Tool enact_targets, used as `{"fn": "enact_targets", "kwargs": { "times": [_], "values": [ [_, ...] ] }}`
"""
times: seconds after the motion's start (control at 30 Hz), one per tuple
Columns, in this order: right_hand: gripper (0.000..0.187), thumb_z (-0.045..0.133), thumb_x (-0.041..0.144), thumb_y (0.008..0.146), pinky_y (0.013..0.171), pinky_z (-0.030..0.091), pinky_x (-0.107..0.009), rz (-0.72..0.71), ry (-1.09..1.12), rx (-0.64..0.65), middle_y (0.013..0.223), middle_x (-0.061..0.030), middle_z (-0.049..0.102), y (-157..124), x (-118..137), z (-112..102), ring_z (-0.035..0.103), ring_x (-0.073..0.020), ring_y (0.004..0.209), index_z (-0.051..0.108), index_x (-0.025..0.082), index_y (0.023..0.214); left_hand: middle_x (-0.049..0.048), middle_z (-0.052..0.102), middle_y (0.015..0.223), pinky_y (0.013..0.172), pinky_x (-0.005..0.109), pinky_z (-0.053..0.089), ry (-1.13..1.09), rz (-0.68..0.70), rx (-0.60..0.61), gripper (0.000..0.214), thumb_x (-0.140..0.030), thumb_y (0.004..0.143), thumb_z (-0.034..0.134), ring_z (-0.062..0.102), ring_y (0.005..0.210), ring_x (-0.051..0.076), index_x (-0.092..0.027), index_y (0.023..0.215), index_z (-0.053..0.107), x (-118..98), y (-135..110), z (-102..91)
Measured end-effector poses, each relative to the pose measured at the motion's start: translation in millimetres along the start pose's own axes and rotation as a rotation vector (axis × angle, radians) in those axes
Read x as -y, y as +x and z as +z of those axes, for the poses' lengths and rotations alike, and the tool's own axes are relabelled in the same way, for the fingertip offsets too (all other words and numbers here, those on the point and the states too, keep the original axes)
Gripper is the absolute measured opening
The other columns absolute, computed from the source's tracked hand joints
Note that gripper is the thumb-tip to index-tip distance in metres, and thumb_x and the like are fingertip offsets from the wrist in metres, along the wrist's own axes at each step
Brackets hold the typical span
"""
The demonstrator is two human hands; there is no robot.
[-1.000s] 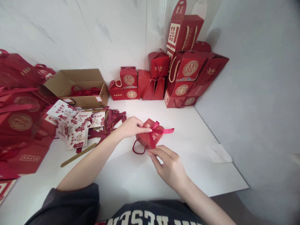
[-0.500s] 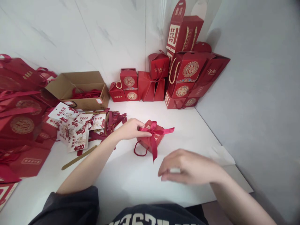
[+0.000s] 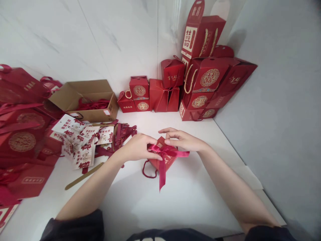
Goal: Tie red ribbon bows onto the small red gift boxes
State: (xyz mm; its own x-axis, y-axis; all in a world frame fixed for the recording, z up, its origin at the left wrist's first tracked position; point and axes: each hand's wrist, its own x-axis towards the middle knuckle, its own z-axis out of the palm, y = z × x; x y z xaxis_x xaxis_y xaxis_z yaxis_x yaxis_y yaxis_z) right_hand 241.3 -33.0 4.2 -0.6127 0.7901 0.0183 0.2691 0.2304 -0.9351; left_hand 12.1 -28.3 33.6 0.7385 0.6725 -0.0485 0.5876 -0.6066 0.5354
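A small red gift box [image 3: 167, 161] with gold lettering lies on the white table [image 3: 190, 201], a red cord handle looped at its lower left. A dark pink ribbon [image 3: 164, 157] is tied across it, one tail hanging toward me. My left hand [image 3: 137, 147] pinches the ribbon's left loop. My right hand [image 3: 184, 140] rests on the box's far side, fingers curled at the ribbon knot.
Red gift boxes and bags [image 3: 200, 80] are stacked in the far corner. An open cardboard box [image 3: 86, 100] with red ribbons stands at the back left. Printed cards [image 3: 80, 137], ribbon strips [image 3: 120, 132] and flat red bags [image 3: 22, 134] crowd the left side.
My right hand let go of the ribbon's lower tail, swung out to the right, then came back onto the far side of the box. The left hand kept its hold.
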Motion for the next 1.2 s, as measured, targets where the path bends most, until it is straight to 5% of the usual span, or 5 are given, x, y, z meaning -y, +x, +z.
{"fn": "enact_targets", "kwargs": {
  "times": [0.2,0.37,0.63,0.9,1.2],
  "values": [
    [0.026,0.064,0.040,0.083,0.108,0.031,-0.042,-0.027,0.036,0.105,0.138,-0.0058,0.046,-17,9,-9,0.042,-0.0239,0.129,0.060,0.019,0.070,-0.0059,0.037,0.052,0.053,0.024,0.024,0.109,-0.031,-0.114,0.052,-0.062,0.072,0.061,0.034,0.052,0.008,-0.016,0.055,0.043,-5,-2,5.0],
    [0.023,0.067,0.039,0.081,0.110,0.028,-0.042,-0.012,0.077,0.023,0.147,-0.0042,0.038,-23,4,-3,0.030,-0.0252,0.138,0.062,0.019,0.070,-0.0001,0.047,0.069,0.069,0.027,0.035,0.180,-0.057,-0.261,0.053,-0.065,0.072,0.059,0.047,0.070,0.014,-0.016,0.056,0.053,-7,4,21.0],
    [0.034,0.054,0.041,0.091,0.099,0.038,-0.041,-0.033,0.238,-0.045,0.137,-0.0063,0.048,-15,-15,3,0.051,-0.0237,0.120,0.064,0.017,0.068,0.0004,0.047,0.071,0.070,0.029,0.033,0.135,-0.071,-0.191,0.057,-0.071,0.065,0.061,0.046,0.072,0.016,-0.016,0.055,0.053,-2,10,22.6],
    [0.040,0.057,0.039,0.089,0.098,0.039,-0.037,-0.045,0.342,-0.097,0.132,-0.0071,0.051,-11,-27,11,0.053,-0.0217,0.116,0.056,0.015,0.057,-0.0047,0.031,0.046,0.054,0.026,0.024,-0.050,-0.129,-0.158,0.057,-0.058,0.082,0.052,0.032,0.051,0.009,-0.016,0.050,0.033,5,9,24.3],
    [0.036,0.057,0.041,0.088,0.104,0.035,-0.037,-0.032,0.381,-0.139,0.134,-0.0067,0.054,-10,-27,15,0.052,-0.0218,0.121,0.061,0.017,0.063,-0.0050,0.036,0.044,0.056,0.027,0.022,0.071,-0.142,-0.151,0.061,-0.059,0.075,0.060,0.028,0.047,0.007,-0.014,0.048,0.028,1,13,23.7]
  ]
}}
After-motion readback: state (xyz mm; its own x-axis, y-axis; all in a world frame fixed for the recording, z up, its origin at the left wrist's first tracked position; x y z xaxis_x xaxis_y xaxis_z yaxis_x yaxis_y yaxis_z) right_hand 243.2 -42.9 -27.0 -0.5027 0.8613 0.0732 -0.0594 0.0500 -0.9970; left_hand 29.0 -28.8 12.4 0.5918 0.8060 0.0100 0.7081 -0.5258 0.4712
